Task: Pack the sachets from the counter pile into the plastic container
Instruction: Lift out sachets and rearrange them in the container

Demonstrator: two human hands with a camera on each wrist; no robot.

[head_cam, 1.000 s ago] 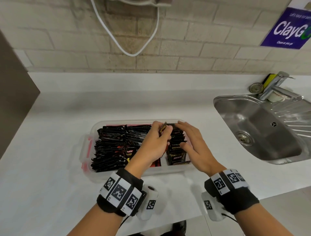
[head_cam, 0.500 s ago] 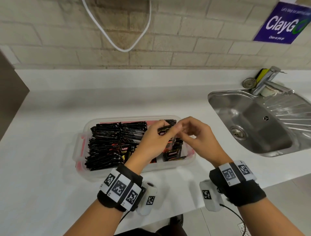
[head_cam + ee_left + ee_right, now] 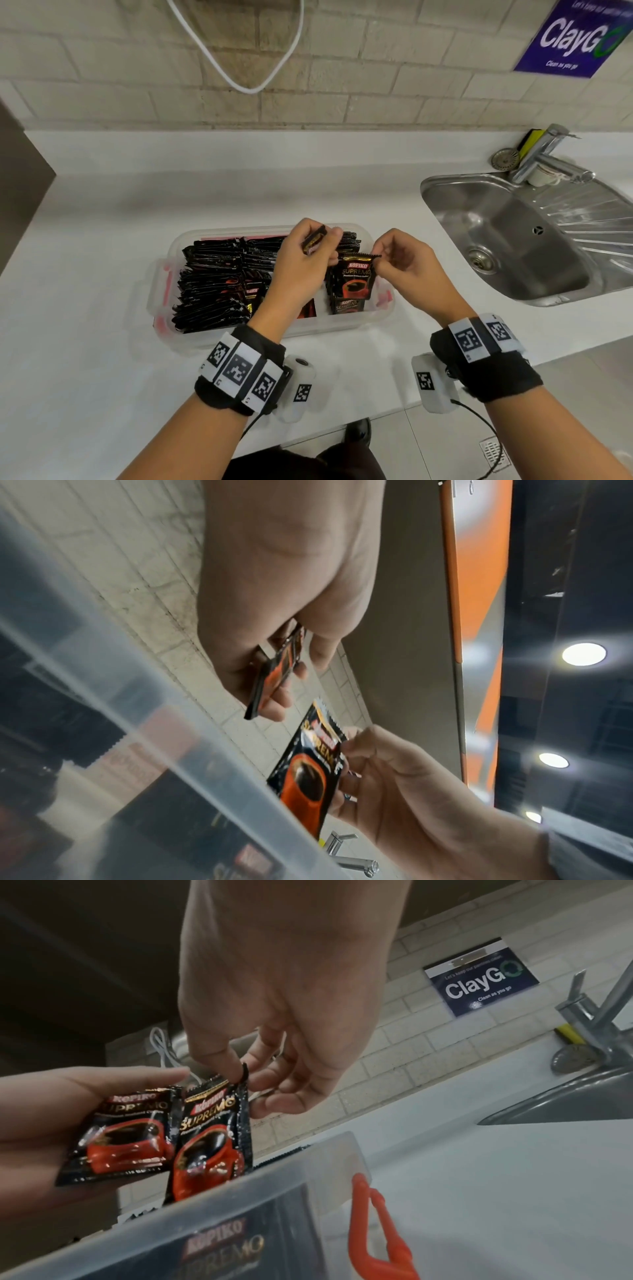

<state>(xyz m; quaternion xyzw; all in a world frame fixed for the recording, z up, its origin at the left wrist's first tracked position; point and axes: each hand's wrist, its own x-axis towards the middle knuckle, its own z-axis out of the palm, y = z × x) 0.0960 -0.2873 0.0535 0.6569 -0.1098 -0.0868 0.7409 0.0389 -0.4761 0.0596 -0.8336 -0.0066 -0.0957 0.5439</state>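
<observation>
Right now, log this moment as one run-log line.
left hand: holds a small stack of sachets | right hand: pinches one sachet by its top edge, over plastic container | counter pile: not visible

Beige brick wall (image 3: 342, 61) across the top, white cable loop (image 3: 239, 78) hanging upper centre. Blue sign (image 3: 575, 37) upper right. White counter (image 3: 102, 212) below; steel sink (image 3: 520, 246) and tap (image 3: 544, 161) right. Grey tiled floor (image 3: 428, 452) bottom.

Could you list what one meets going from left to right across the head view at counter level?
Plastic container → left hand → sachet pinched by the right hand → right hand → sink → tap.
</observation>
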